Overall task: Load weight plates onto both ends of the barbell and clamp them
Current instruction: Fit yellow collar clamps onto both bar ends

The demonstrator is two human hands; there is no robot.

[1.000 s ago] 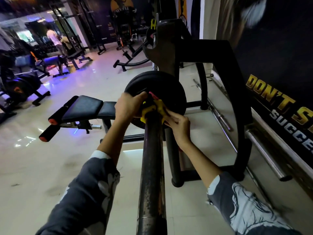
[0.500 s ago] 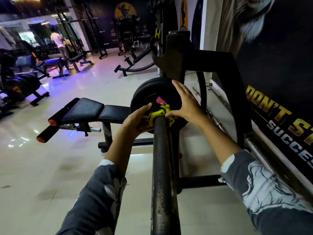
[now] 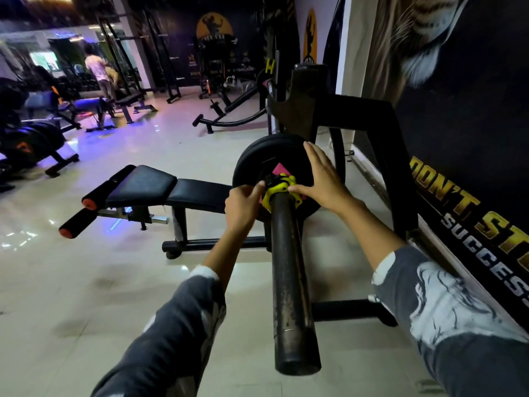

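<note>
While a second ago both hands were bunched on the clamp [image 3: 282, 191], the right hand [image 3: 322, 179] now lies open, palm and fingers spread flat on the plate [image 3: 257, 161], thumb touching the clamp's right side. The left hand [image 3: 243, 206] is curled, its grip closed on the clamp's left side at the black lever. The yellow clamp rings the bar [image 3: 290, 282] and sits up against the black plate, which hangs on the bar's near end, by the rack [image 3: 380, 133]. A padded bench [image 3: 160, 187] stands to the left. The change suggests the plate is seated and the clamp is being locked; this end looks nearly done, and the far end cannot be judged.
</note>
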